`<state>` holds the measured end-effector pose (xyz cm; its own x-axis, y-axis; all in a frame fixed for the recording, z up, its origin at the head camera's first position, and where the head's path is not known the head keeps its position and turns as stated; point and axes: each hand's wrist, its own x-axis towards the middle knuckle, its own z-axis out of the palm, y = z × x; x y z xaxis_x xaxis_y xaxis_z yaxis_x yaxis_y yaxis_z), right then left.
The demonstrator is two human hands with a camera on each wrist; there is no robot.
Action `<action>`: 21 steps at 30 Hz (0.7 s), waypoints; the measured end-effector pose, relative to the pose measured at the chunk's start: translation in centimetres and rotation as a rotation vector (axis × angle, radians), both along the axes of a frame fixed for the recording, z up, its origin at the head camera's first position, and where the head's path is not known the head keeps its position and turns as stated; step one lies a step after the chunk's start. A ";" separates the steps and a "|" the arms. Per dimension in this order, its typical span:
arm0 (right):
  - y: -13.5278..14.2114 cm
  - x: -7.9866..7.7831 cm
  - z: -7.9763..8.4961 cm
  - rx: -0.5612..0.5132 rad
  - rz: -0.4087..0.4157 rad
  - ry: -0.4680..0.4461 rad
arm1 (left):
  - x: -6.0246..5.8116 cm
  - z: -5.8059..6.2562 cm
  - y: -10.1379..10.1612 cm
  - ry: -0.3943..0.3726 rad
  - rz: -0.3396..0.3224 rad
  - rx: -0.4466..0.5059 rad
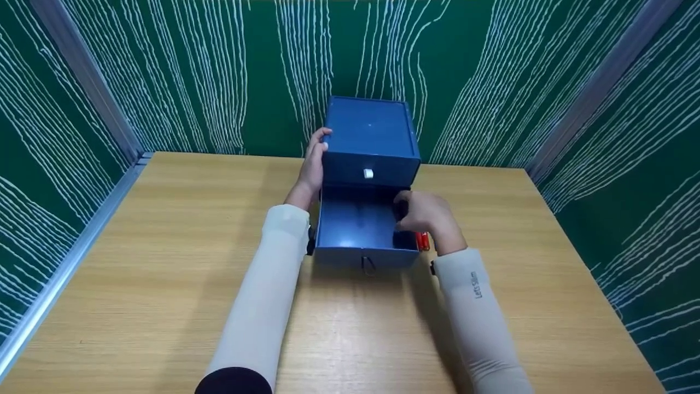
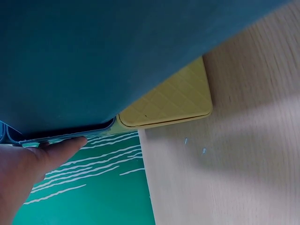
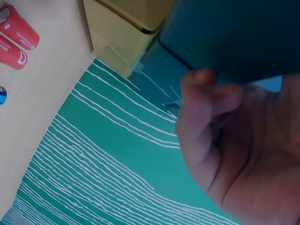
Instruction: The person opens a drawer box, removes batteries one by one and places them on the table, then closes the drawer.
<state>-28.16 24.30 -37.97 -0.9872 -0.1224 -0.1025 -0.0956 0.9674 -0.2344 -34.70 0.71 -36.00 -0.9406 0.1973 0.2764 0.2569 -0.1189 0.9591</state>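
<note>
The hands are apart, one at each side of the blue drawer unit (image 1: pixel 372 128). The left hand (image 1: pixel 313 164) lies with extended fingers against the unit's left side. The right hand (image 1: pixel 426 212) is curled at the right wall of the pulled-out lower drawer (image 1: pixel 339 258) (whether it pinches anything cannot be told). The drawer thus sits between both hands, below the upper section with its white knob (image 1: pixel 368 173). A yellow quilted box (image 2: pixel 173 93) sits beneath. Red cylinders (image 1: pixel 422 241) lie on the counter (image 1: pixel 136 246), right of the drawer.
</note>
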 end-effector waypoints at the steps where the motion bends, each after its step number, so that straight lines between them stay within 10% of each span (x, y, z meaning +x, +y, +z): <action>1: -0.1 -0.1 0.0 0.005 -0.001 -0.003 | 0.0 0.0 0.0 0.001 0.001 0.002; 21: -0.9 -0.2 -0.5 0.109 -0.008 0.103 | -0.2 -0.3 0.1 0.027 0.020 0.018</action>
